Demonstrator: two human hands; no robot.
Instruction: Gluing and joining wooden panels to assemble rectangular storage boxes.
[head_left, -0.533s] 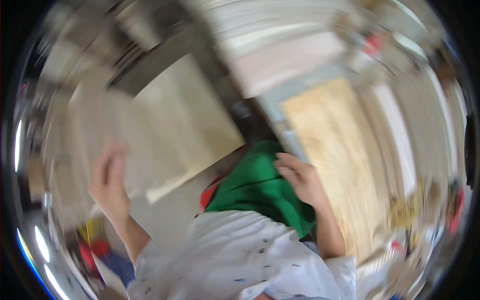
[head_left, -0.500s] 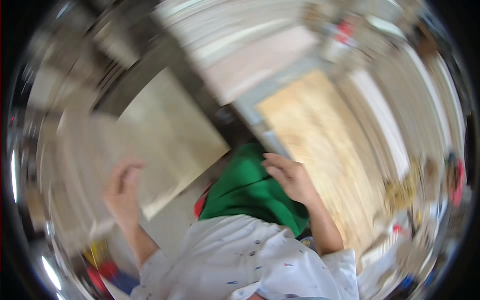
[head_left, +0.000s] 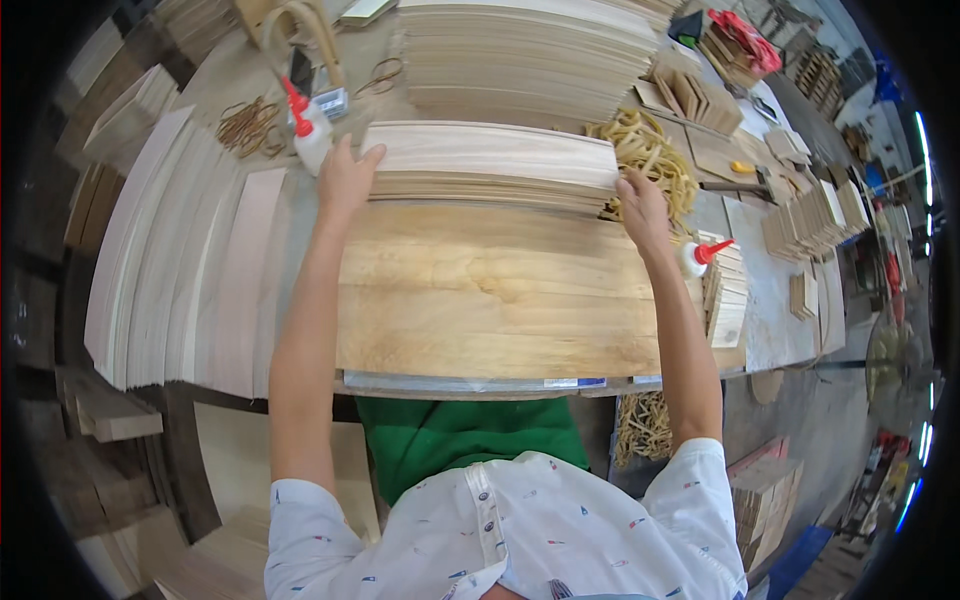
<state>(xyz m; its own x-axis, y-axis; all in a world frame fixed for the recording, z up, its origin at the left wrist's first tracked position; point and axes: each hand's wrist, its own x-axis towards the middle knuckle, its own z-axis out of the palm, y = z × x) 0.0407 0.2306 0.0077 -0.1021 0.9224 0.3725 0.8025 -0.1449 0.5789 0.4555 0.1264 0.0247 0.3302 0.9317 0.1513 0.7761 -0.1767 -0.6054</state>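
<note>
A long, pale thin wooden board (head_left: 490, 150) lies crosswise on a stack of similar boards (head_left: 490, 188) at the far side of a wide plywood sheet (head_left: 490, 290). My left hand (head_left: 345, 180) grips the board's left end, the thumb up beside its edge. At the right end my right hand (head_left: 643, 207) is closed, thumb and fingers on the board's corner; its fingertips are partly hidden. A white bottle with a red nozzle (head_left: 314, 145) stands just beyond my left hand. Tan rubber bands (head_left: 655, 150) lie heaped beside my right hand.
A tall stack of boards (head_left: 530, 60) rises behind. More long boards (head_left: 190, 260) lie at the left. A second red-nozzled bottle (head_left: 697, 257) and small wooden slats (head_left: 727, 295) sit at the right. Small wooden blocks (head_left: 800, 225) stand farther right.
My view has turned from the workbench's left side to face the bench squarely. Both hands, empty before, have reached forward and taken the ends of the wooden board.
</note>
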